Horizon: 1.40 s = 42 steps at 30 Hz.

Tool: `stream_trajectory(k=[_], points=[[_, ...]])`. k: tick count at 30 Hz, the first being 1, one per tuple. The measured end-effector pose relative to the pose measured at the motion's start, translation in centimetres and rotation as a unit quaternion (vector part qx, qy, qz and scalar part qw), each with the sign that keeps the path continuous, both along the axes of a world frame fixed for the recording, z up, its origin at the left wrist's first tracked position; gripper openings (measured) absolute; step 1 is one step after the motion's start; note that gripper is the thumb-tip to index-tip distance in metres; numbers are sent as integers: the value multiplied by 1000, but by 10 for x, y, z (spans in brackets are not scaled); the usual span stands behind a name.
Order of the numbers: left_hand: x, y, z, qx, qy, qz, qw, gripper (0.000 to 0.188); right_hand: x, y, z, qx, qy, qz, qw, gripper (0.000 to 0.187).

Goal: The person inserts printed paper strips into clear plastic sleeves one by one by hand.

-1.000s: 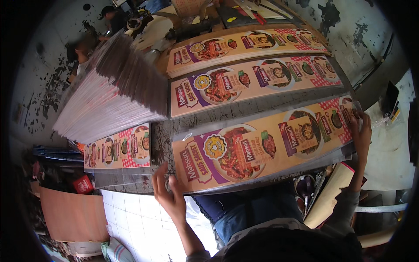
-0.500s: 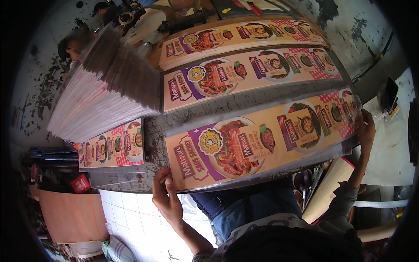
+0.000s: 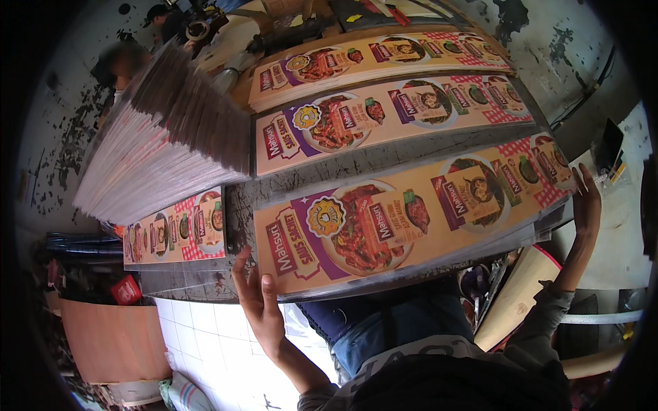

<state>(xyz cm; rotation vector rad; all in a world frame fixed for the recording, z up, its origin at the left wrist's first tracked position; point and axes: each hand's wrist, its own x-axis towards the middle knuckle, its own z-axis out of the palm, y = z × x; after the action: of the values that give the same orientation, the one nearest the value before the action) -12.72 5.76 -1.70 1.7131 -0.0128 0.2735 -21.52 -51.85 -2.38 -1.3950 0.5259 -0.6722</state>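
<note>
A long printed card strip with food pictures lies nearest me, over clear plastic film that shows along its near edge. My left hand is at the strip's near left corner, thumb against the edge and fingers apart. At the far right end, my right hand has its fingers stretched out along the short edge. Neither hand is closed around the strip. Beyond it lies a second printed strip, and behind that a stack of similar strips.
A tall, leaning stack of plastic-sleeved sheets stands at the left, with another printed strip partly under it. The dark, scratched tabletop ends close to my body. Another person is at the far left. A cardboard roll leans below right.
My left fingers have spread off the near left corner. My right hand has straightened its fingers and shifted slightly outward. The near strip has moved a little, and less film shows beyond its far edge.
</note>
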Motion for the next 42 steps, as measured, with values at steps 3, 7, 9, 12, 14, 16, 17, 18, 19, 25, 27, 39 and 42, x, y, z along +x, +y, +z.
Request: stream_trajectory(k=[3,7,9,12,14,16,17,18,19,25,27,39,42], points=[[-1,-4,-1,-30,-7,1,1000,52,1,-13,-22,149,-91,51,983,45],[0,-9,6,-39,-9,25,999,51,8,7,-13,205,-88,51,974,46],[0,-9,9,-37,-12,27,999,51,12,16,-7,207,-102,46,972,46],[1,-7,18,-27,-25,27,999,50,20,31,9,202,-127,22,971,46],[8,-6,23,-64,-55,18,996,51,24,33,22,192,-140,-1,971,46],[17,-10,33,-63,-100,30,993,51,34,30,29,154,-141,-20,978,53],[24,-13,38,-64,-143,37,987,51,41,18,30,153,-141,-21,978,53],[32,-16,48,-36,-150,37,987,51,49,-1,29,127,-134,1,983,51],[44,-19,54,-39,-147,34,988,51,56,-13,30,99,-125,19,987,50],[82,-22,45,471,-191,51,860,51,102,-2,12,-339,186,48,921,40],[78,-30,40,478,-163,-65,861,46,101,5,11,-348,172,116,914,44],[117,-36,17,556,-167,-193,791,47,121,7,12,-518,176,177,818,51],[119,-41,26,566,-176,-166,788,44,129,3,13,-543,187,162,802,49]])
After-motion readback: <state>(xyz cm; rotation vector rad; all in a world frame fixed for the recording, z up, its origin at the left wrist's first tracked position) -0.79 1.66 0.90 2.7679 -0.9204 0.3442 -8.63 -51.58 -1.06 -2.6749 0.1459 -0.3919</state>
